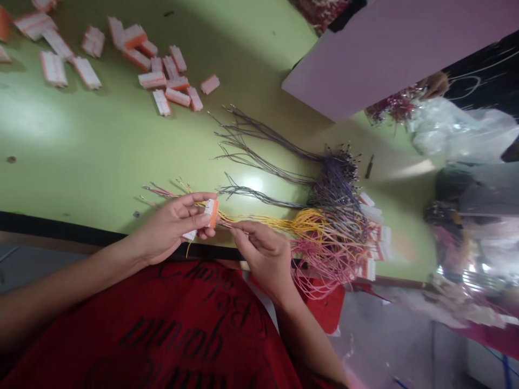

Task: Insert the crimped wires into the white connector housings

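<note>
My left hand [180, 224] pinches a white and orange connector housing [212, 213] between thumb and fingers, near the table's front edge. Part of a second white piece [190, 235] shows below my left palm. Just to the right, my right hand [263, 251] is closed on a thin wire close to the orange face of the housing; its tip is hidden by the fingers. Yellow wires [271, 220] run behind both hands to a large bundle. Pink wires [320, 267] hang from that bundle over the table edge.
Many loose white and orange connector housings [152, 81] lie on the green table [101, 146] at the back left. Dark wires [279, 138] spread from the bundle at the right. A pale box-like panel [365, 59] and plastic bags [462, 129] stand at the back right.
</note>
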Motion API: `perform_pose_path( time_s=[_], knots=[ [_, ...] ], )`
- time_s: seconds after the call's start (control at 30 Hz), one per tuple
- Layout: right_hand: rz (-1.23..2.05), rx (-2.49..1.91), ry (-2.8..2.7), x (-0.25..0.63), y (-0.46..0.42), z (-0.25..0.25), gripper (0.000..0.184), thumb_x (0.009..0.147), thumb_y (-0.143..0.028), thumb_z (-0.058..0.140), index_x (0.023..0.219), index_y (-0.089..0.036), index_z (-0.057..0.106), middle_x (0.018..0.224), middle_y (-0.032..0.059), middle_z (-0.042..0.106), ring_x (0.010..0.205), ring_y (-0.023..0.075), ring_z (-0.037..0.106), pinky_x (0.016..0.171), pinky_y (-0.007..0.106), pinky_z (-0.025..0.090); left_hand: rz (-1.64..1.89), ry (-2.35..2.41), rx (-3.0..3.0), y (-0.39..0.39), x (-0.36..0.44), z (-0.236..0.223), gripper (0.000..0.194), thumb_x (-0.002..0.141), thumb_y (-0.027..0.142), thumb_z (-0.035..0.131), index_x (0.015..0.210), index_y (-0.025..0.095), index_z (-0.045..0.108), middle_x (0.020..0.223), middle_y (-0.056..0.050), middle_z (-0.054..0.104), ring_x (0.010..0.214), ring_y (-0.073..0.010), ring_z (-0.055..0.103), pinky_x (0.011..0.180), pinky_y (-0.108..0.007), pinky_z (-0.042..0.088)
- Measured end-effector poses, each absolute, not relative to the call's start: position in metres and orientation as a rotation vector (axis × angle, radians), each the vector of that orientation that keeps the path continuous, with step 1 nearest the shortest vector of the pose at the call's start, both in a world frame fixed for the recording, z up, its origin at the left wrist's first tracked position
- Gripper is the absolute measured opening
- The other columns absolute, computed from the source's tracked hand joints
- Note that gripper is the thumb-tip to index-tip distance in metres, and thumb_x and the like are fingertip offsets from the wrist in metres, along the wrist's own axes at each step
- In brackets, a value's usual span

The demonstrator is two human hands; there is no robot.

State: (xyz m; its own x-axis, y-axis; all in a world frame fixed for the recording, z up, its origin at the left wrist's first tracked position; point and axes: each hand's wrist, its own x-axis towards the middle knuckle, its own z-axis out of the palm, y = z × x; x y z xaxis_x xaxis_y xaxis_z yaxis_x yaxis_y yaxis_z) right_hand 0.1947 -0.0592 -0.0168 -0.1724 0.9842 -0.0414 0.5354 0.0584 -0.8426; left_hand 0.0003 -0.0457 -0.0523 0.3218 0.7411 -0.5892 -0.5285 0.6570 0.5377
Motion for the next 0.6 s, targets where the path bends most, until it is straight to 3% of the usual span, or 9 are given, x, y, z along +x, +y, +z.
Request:
perform_pose_path(
  time_s=[0.4, 0.6],
  knots=[
    [0.753, -1.46, -2.064, 0.193, -0.0595, -0.0194, 0.015, 0.088, -0.012, 0.057, 0.079, -0.02, 0.066, 0.075, 0.0023, 0.072, 0.071, 0.0159, 0.066, 0.071, 0.029, 0.049, 0.816, 0.932, 0.286, -0.048, 0.0041, -0.0549, 0.042, 0.074, 0.02, 0.084, 0.113, 0.019, 0.07, 0.077, -0.001, 0.069, 0.065, -0.0147, 0.067, 0.061, -0.026, 0.053],
    [0.672, -1.445, -2.182, 0.1933, -0.0627, -0.0211, 0.02, 0.088, -0.011, 0.056, 0.074, -0.021, 0.064, 0.068, 0.0008, 0.069, 0.064, 0.0148, 0.061, 0.068, 0.029, 0.043, 0.816, 0.972, 0.378, -0.0505, 0.0079, -0.0569, 0.039, 0.071, 0.021, 0.085, 0.108, 0.019, 0.07, 0.08, -0.001, 0.071, 0.065, -0.015, 0.068, 0.06, -0.026, 0.053]
  ],
)
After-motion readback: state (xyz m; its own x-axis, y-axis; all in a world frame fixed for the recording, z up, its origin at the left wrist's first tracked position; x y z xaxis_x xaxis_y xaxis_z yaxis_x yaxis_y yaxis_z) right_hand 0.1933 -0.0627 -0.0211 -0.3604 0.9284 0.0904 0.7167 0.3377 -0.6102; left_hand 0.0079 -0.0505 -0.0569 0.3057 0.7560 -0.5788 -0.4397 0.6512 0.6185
